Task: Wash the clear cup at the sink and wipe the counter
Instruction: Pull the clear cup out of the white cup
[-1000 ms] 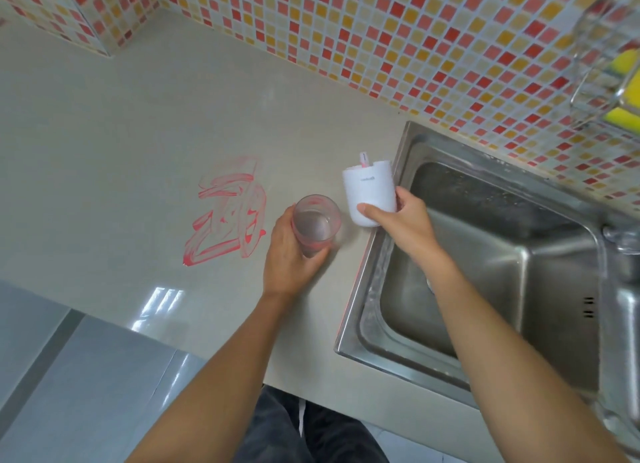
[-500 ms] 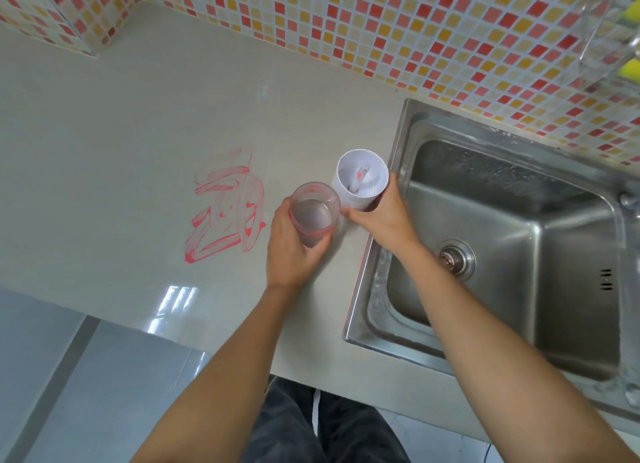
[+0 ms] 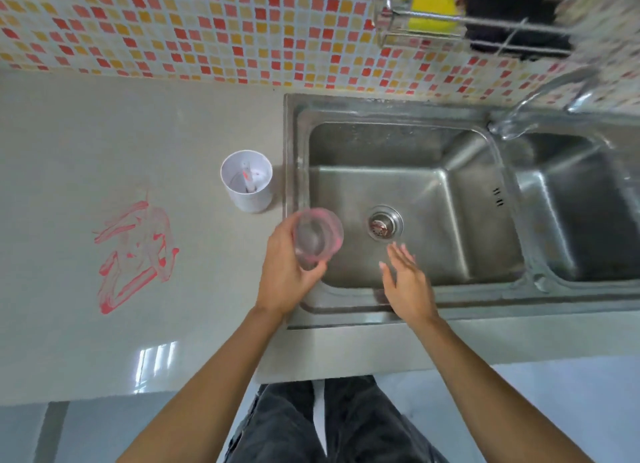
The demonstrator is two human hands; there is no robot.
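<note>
My left hand [image 3: 285, 277] grips the clear cup [image 3: 317, 235], which has a pinkish rim, and holds it upright over the left edge of the steel sink [image 3: 408, 144]. My right hand [image 3: 407, 282] hovers over the sink's front part with straight, spread fingers and holds nothing. A red smear [image 3: 133, 253] marks the beige counter [image 3: 104, 133] to the left. A white cup [image 3: 247, 182] with something red and white inside stands on the counter just left of the sink.
The sink has a drain [image 3: 384, 225] in the left basin and a second basin [image 3: 581, 206] to the right. A tap [image 3: 540, 99] curves over the divider. A wire rack [image 3: 467, 22] on the tiled wall holds a yellow sponge [image 3: 431, 2] and a black pad [image 3: 509, 15].
My right hand let go of the white cup, which now stands on the counter, and moved over the sink. My left hand carried the clear cup right, to the sink's edge.
</note>
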